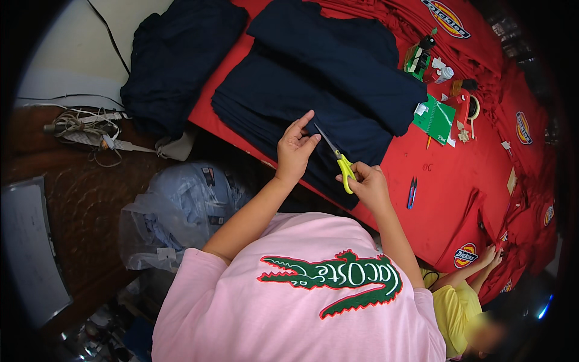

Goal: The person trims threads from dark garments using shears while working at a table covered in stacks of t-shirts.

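Note:
A pair of scissors (344, 168) with yellow-green handles is in my right hand (371, 188), thumb and fingers closed around the loops. Its blades are slightly parted and point up and left toward my left hand (293, 151). The left thumb and index finger hold a small bit of a navy garment (325, 69) between them, just beside the blade tips. That garment lies on top of a stack of dark folded cloth, whose layered edges show at the left. Whether the blades touch the cloth, I cannot tell.
Red cloth (446, 199) covers the table, with red garments (470, 36) heaped along the far and right sides. A green notebook (437, 120), tape roll (474, 107) and pens (412, 193) lie right. Another navy pile (181, 54) and bagged clothing (187, 205) sit left. Someone in yellow (461, 308) handles red cloth.

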Demonstrator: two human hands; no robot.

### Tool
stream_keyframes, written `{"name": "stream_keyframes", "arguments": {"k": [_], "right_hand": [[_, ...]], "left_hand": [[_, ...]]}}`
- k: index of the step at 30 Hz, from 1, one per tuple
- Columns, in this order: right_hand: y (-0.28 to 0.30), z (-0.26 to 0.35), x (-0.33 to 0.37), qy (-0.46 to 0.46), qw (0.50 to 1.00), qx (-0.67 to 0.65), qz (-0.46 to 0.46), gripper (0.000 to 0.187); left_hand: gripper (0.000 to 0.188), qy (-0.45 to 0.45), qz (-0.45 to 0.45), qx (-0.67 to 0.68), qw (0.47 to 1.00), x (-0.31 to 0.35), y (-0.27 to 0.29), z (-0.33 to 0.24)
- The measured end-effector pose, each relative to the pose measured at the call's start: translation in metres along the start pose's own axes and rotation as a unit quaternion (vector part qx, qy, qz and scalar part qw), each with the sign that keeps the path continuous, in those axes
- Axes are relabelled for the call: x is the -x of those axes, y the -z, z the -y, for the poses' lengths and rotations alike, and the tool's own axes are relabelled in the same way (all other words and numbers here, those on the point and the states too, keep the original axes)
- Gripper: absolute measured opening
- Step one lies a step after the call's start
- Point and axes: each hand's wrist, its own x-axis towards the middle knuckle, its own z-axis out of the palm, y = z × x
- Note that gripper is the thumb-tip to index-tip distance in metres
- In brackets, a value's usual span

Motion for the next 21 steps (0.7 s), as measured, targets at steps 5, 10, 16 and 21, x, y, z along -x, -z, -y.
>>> {"name": "stream_keyframes", "arguments": {"k": [5,10,16,21], "right_hand": [[0.003,0.024,-0.011,-0.019,0.999,0.007,0.029,0.037],[-0.005,0.024,-0.016,0.001,1.0,-0.012,0.021,0.033],[-0.015,0.001,-0.018,-0.016,0.999,0.002,0.047,0.017],[-0.01,0.019,-0.022,-0.002,0.998,0.023,0.052,0.033]], "left_hand": [[0.086,-0.023,0.033,-0.028,0.999,0.002,0.0,-0.014],[0.089,-0.023,0.051,-0.024,0.998,0.003,0.007,-0.016],[0.085,-0.075,-0.02,-0.187,0.979,0.0,0.016,-0.004],[0.083,-0.052,-0.02,-0.099,0.994,-0.007,0.021,-0.006]]}}
